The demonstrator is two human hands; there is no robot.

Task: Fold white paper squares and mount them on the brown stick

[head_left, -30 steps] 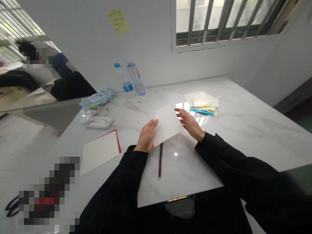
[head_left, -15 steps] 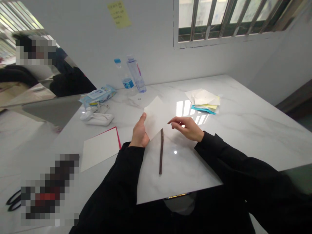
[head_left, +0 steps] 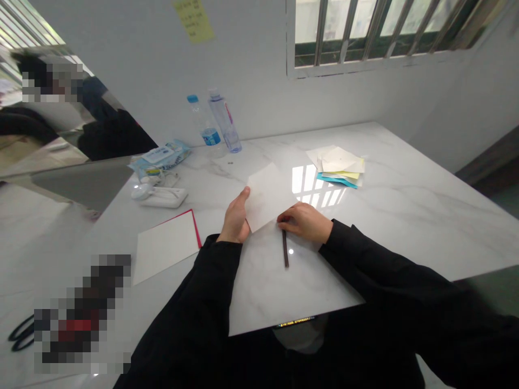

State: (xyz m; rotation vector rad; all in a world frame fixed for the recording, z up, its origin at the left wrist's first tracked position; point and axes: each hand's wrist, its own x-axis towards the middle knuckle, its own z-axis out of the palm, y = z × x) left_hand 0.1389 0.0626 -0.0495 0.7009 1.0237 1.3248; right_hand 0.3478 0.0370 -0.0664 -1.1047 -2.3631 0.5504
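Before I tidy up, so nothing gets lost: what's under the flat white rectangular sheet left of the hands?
A thin red sheet shows at its far and right edges; anything else underneath is covered.

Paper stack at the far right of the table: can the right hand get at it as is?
Probably yes: no object shows between the right hand and the paper stack. But that hand appears to pinch the dark brown stick, so it may need to let go first.

No text readable: handwriting on far note point(head_left: 193, 20), print on left pack point(head_left: 161, 158), blue bottle label point(head_left: 211, 136), yellow characters on near display point(head_left: 295, 322) all too blurred.
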